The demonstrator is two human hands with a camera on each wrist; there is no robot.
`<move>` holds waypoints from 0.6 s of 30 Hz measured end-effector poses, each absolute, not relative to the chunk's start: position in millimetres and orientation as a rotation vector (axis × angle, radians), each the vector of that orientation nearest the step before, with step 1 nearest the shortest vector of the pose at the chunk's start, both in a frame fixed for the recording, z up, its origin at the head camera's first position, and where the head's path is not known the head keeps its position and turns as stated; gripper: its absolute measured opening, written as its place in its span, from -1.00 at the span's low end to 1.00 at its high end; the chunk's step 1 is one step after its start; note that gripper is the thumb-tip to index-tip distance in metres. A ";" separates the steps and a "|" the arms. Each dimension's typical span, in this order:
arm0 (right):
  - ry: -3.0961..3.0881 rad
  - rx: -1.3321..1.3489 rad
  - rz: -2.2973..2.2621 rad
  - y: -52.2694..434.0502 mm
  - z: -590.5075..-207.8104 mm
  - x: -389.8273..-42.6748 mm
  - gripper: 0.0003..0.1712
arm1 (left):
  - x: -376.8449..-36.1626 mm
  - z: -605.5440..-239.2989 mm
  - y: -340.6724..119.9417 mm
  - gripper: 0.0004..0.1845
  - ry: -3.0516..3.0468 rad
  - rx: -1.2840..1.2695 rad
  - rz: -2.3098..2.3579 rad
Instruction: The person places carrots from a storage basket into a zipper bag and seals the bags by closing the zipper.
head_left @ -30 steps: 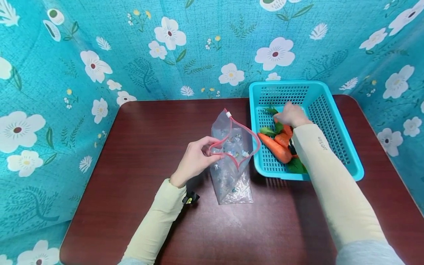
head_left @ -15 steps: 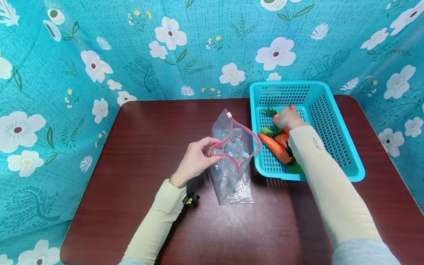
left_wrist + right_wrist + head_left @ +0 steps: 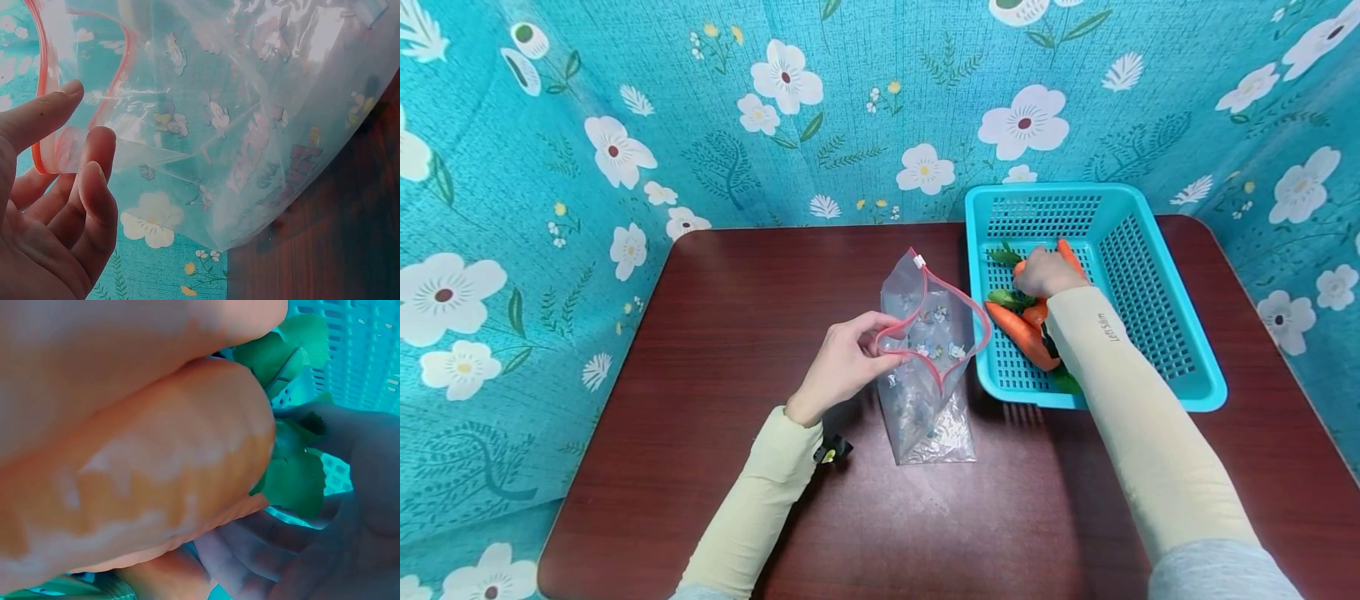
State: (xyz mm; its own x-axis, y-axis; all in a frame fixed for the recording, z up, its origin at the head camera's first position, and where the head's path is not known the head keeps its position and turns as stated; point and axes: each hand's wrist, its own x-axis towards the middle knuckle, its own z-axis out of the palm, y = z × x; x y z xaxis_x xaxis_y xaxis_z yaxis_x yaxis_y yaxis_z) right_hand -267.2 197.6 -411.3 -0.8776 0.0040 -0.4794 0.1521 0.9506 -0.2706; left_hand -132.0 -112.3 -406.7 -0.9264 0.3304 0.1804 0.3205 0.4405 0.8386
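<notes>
In the head view my left hand [image 3: 846, 358] pinches the red-edged mouth of a clear zip bag [image 3: 928, 425] and keeps it wide apart. The left wrist view shows the thumb and fingers at the red rim, with small cartoon prints on the bag [image 3: 169, 119]. My right hand [image 3: 1051, 271] reaches into a turquoise basket [image 3: 1150, 208], its thumb and fingers curled at an orange carrot [image 3: 1018, 268] with green leaves [image 3: 1003, 254]. Close up in the right wrist view, a large carrot [image 3: 175, 450] covers part of the fingers.
Another carrot [image 3: 1024, 337] and more leaves [image 3: 1009, 298] lie in the basket, and one more carrot [image 3: 1070, 254] is just beyond my right hand. The basket stands at the right of the dark wooden table [image 3: 715, 333]. A flowered turquoise cloth [image 3: 850, 108] hangs behind.
My right hand has moved slightly left inside the basket, uncovering the carrot behind it. The leaves at its fingertips have shifted a little left. The left hand and bag stay put.
</notes>
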 end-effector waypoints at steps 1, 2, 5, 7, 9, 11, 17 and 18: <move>2.616 0.105 -0.405 197.7 -411.4 -267.1 -0.36 | -131.9 -406.7 -112.4 -0.54 2.657 0.599 1.543; 2.621 0.102 -0.404 197.7 -412.4 -267.4 -0.37 | -131.7 -406.8 -112.5 -0.54 2.658 0.600 1.544; 2.622 0.106 -0.414 197.0 -413.1 -267.6 -0.40 | -131.3 -407.4 -112.6 -0.54 2.656 0.605 1.548; 2.624 0.108 -0.415 196.5 -412.9 -267.0 -0.44 | -131.3 -408.0 -112.6 -0.54 2.656 0.605 1.548; 2.626 0.121 -0.413 195.4 -412.1 -266.1 -0.47 | -131.3 -408.1 -112.5 -0.54 2.655 0.601 1.546; 2.633 0.140 -0.404 194.6 -411.7 -265.6 -0.50 | -131.3 -408.0 -112.4 -0.53 2.656 0.595 1.541; 2.644 0.145 -0.406 196.1 -413.7 -266.2 -0.56 | -131.4 -407.1 -112.1 -0.55 2.660 0.604 1.540; 2.643 0.139 -0.412 196.5 -414.4 -266.5 -0.56 | -131.4 -407.1 -112.1 -0.55 2.659 0.604 1.541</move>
